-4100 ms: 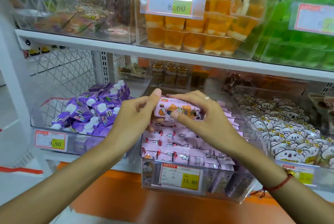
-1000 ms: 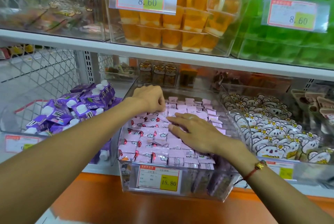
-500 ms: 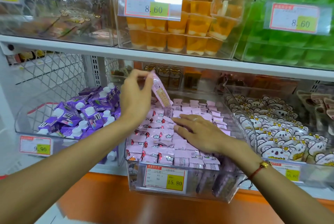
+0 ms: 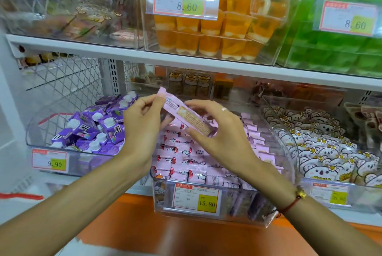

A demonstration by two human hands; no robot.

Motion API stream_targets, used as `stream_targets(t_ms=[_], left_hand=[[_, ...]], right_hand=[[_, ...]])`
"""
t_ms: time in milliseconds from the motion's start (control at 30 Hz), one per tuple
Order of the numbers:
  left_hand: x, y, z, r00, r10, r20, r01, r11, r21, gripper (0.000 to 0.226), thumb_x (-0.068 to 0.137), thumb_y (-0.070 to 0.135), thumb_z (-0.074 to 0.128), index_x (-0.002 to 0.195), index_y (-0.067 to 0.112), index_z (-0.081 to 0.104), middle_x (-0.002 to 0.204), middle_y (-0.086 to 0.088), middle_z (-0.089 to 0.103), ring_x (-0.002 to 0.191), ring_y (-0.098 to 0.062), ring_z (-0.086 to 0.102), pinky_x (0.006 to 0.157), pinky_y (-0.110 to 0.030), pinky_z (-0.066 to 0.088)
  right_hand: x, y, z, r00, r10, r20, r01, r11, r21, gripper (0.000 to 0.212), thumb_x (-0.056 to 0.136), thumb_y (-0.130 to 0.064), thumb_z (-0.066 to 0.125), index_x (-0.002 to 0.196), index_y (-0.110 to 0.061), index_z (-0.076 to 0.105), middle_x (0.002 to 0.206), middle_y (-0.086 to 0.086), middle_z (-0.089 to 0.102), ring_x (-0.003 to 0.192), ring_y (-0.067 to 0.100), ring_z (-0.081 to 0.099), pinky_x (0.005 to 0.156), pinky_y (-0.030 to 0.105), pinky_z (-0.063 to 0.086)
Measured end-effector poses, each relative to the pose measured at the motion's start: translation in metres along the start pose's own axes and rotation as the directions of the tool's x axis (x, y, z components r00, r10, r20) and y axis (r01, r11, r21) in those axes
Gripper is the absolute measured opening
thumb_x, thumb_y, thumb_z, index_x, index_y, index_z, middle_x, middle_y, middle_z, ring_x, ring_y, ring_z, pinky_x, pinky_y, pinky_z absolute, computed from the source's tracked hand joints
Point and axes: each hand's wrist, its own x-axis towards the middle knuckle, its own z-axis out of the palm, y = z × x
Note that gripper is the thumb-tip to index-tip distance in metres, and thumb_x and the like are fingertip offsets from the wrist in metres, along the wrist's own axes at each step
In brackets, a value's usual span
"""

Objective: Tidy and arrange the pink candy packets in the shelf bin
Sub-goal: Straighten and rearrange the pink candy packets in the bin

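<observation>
One pink packet (image 4: 187, 117) is held tilted, printed back up, above the bin (image 4: 206, 214) of pink packets. The left hand (image 4: 140, 129) pinches its upper end; right hand (image 4: 219, 131) fingers (image 4: 198, 103) pinch the lower end. Best turn it face up and lay it flat in a row below the fingers

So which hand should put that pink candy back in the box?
Probably the right hand. It holds the lower end of the pink candy packet, right above the clear bin of pink packets. The left hand only pinches the raised upper end, off toward the purple cartons.
</observation>
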Motion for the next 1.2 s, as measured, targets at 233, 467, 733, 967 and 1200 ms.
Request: stream_targets(t_ms=[233,467,733,967,1200], left_hand=[[0.005,0.003,-0.004,0.973,-0.097,0.212,0.079,0.993,0.093,0.027,0.093,0.033,0.054,0.117,0.021,0.059,0.106,0.006,0.07,0.092,-0.003,0.068,0.07,-0.024,0.058],[0.006,0.002,-0.005,0.947,-0.03,0.319,-0.018,0.989,0.147,0.04,0.093,0.019,0.056,0.133,0.02,0.052,0.117,-0.002,0.066,0.101,-0.009,0.066,0.068,-0.015,0.054],[0.011,-0.006,-0.007,0.978,-0.034,0.208,-0.001,0.986,0.165,0.035,0.089,0.023,0.062,0.122,0.013,0.056,0.116,-0.003,0.064,0.101,-0.01,0.065,0.08,-0.021,0.056],[0.006,-0.017,-0.036,0.908,0.248,0.338,-0.397,0.766,0.505,0.031,0.085,0.019,0.067,0.111,0.031,0.054,0.109,0.021,0.059,0.104,0.006,0.054,0.091,-0.021,0.046],[0.008,-0.025,-0.053,0.94,0.02,0.34,-0.248,0.727,0.641,0.036,0.09,0.025,0.061,0.125,0.027,0.05,0.116,0.02,0.055,0.1,0.006,0.055,0.09,-0.028,0.046]], right_hand=[[0.008,0.007,-0.004,0.791,0.484,0.375,-0.596,0.469,0.652,0.026,0.096,-0.013,0.048,0.115,-0.009,0.064,0.108,0.014,0.069,0.08,0.017,0.064,0.07,0.029,0.049],[0.007,0.006,-0.011,0.74,0.398,0.542,-0.659,0.267,0.703,0.03,0.097,-0.022,0.04,0.106,-0.013,0.067,0.1,0.013,0.072,0.068,0.015,0.065,0.056,0.021,0.052],[0.011,0.014,-0.016,0.785,0.573,0.236,-0.477,0.315,0.82,0.041,0.073,-0.023,0.071,0.111,-0.008,0.064,0.087,0.005,0.073,0.069,0.009,0.068,0.058,0.015,0.052],[0.016,0.039,-0.02,0.717,0.695,-0.049,-0.423,0.491,0.762,0.034,0.088,-0.013,0.064,0.119,-0.003,0.053,0.095,0.01,0.07,0.075,0.013,0.067,0.074,0.019,0.056],[0.025,0.06,-0.006,0.857,0.506,-0.103,-0.47,0.846,0.251,0.041,0.087,-0.015,0.066,0.126,-0.014,0.052,0.069,-0.005,0.053,0.065,0.005,0.052,0.062,0.016,0.042]])
